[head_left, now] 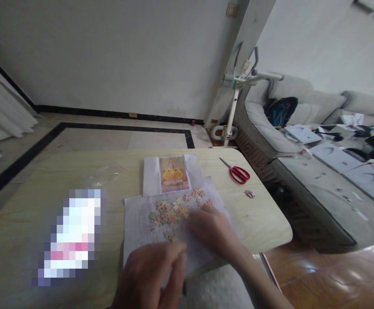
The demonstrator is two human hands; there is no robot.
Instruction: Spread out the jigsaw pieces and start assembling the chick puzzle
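Farthest left of the hands, on the pale wooden table (29,189), sits a blurred white and pink object (71,236) that cannot be made out, and beyond it a crumpled bit of clear plastic (105,175). The left hand (151,274) comes next, low over the near edge of a white paper sheet (135,231); its fingers are curled together with the tips pinched, as if around one small piece, but the hand covers whatever is there, so I cannot tell if it holds anything. Just ahead of that pinch lies the heap of jigsaw pieces (170,210), pastel and loose, spread on the sheet, probably so they stay gathered and easy to see. Beyond the heap, well ahead of both hands, a picture card (173,174) with a yellow figure lies flat, turned toward the person, likely as the guide to match against. The right hand (211,229) lies palm down to the right of the heap, fingers loosely spread and touching its near edge, gripping nothing that shows. Right of that hand a single stray piece (249,194) lies on the bare table, and farther ahead red scissors (238,173) rest closed, out of the way. Past the table edge is a grey sofa (270,128)
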